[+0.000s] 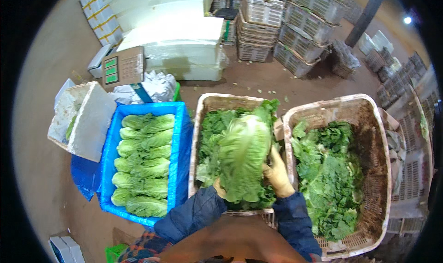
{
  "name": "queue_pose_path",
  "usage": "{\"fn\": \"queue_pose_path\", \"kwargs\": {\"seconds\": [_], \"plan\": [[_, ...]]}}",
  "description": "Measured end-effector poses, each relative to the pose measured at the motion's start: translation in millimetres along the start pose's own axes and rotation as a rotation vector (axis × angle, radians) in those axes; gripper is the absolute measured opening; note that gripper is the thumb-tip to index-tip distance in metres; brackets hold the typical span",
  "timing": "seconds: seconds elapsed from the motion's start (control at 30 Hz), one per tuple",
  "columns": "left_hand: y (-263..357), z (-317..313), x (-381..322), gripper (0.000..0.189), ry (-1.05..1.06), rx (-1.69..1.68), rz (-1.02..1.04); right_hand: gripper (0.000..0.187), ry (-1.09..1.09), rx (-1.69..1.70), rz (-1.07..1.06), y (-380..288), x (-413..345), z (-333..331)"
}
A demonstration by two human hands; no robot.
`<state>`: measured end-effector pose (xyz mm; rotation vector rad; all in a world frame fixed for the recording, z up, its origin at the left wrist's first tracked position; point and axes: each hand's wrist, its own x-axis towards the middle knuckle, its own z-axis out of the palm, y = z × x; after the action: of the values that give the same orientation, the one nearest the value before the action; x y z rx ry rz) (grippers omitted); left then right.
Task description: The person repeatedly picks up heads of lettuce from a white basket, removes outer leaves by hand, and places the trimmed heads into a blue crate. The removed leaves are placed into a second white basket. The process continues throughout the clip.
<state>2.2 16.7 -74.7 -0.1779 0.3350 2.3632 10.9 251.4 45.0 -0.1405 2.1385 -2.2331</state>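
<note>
A large head of leafy cabbage [244, 155] is held up over the middle plastic crate [191, 159], which has more leafy greens in it. My left hand [218, 188], in a pale glove, is at the head's lower left, mostly hidden behind its leaves. At its right side is my right hand [277, 174], gloved too, with the fingers against the leaves. To the left, a blue-lined box [180, 141] holds rows of similar heads [148, 166]. The right-hand crate [384, 180] contains loose green leaves [328, 183].
A weighing scale's display [123, 66] rises behind the blue-lined box, with a tilted foam box [93, 121] beside it. Wrapped white foam boxes [183, 58] and stacked plastic crates [258, 31] stand farther back. Leaf scraps lie on the floor [242, 86].
</note>
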Motion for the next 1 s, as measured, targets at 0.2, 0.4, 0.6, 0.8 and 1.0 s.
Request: {"fn": "queue_pose_path", "kwargs": {"seconds": [0.2,0.4,0.6,0.8,1.0], "plan": [[11.7,39.4,-14.3,0.108,0.234,1.141,0.085,0.061,0.193,0.812,0.048,32.8,-26.4,-37.3],[78.3,169.0,-22.7,0.134,0.207,1.504,0.255,0.052,0.216,0.900,0.141,46.4,-48.4,-34.8],[-11.2,122.2,-77.0,0.159,0.205,1.470,0.328,0.042,0.165,0.728,0.421,40.9,-58.5,42.0],[26.6,76.8,-128.6,0.153,0.503,1.037,0.667,0.044,-0.083,0.446,0.570,11.5,25.8,126.5],[158.4,37.2,-164.1,0.111,0.786,0.830,1.164,0.046,-0.101,-0.268,-0.050,-37.2,109.4,174.3]]}}
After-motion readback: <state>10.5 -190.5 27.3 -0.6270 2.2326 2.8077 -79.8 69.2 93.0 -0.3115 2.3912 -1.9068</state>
